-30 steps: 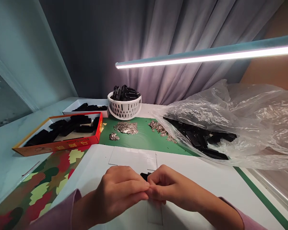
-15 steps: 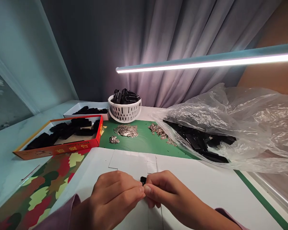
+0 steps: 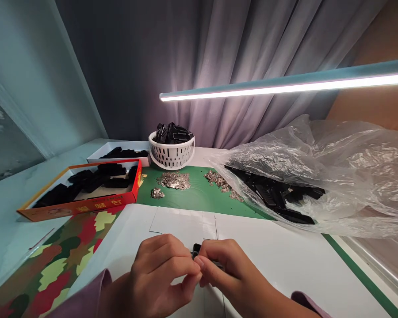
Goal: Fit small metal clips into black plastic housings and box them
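Observation:
Both hands meet over the white board [image 3: 268, 265] at the near middle. A small black plastic part [image 3: 196, 250] shows between them, mostly covered by fingers. My right hand [image 3: 227, 267] is closed around this part, thumb pressed toward the index finger. My left hand [image 3: 167, 269] has its thumb and index finger pinched at the right thumb's tip; what they hold, if anything, is too small to see. Beyond the board, a small heap of shiny metal pieces [image 3: 157, 193] and a larger metal heap [image 3: 174, 180] lie on a green mat [image 3: 192, 199].
At left stand a red-and-yellow box [image 3: 119, 202] and a white box [image 3: 119, 145], both holding black parts. A white basket [image 3: 172, 154] of black parts is behind. Another metal heap [image 3: 219, 181] lies beside a clear plastic bag [image 3: 345, 176]. A lit tube lamp [image 3: 285, 86] crosses above.
My left thumb has dropped away from the other fingers, opening a gap within the left hand. The fingertips still meet, and the black part shows slightly more.

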Available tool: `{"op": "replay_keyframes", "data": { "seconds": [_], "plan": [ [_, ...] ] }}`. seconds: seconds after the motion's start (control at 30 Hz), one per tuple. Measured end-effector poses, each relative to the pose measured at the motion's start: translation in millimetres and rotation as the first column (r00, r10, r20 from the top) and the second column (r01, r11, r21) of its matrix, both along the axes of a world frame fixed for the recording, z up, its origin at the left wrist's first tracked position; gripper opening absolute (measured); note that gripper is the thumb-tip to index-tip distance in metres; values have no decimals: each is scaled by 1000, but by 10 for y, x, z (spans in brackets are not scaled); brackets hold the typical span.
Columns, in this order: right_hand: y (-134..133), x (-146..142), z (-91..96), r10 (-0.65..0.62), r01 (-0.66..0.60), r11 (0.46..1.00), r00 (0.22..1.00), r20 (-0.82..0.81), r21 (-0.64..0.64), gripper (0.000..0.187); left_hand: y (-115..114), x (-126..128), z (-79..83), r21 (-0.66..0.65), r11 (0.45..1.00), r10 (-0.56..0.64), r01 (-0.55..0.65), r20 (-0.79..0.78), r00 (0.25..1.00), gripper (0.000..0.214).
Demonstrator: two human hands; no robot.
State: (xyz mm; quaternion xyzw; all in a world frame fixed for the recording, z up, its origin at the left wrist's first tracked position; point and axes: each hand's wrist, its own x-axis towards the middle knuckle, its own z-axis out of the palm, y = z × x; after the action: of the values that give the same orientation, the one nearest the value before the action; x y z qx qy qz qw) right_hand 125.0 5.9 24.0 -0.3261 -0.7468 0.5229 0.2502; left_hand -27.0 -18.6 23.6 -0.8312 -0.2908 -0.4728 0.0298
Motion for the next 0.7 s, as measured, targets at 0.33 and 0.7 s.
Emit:
{"op": "replay_keyframes", "data": {
  "seconds": [0.33,0.7],
  "plan": [
    [-37,-15,2,-140,121,981,982,124,150,26,7,16,-72,-44,999,-10,12,32,999,16],
    [-2,-37,-2,-175,144,982,940,294,124,21,-2,54,-91,-89,994,51,-56,-66,997,15]
  ]
}}
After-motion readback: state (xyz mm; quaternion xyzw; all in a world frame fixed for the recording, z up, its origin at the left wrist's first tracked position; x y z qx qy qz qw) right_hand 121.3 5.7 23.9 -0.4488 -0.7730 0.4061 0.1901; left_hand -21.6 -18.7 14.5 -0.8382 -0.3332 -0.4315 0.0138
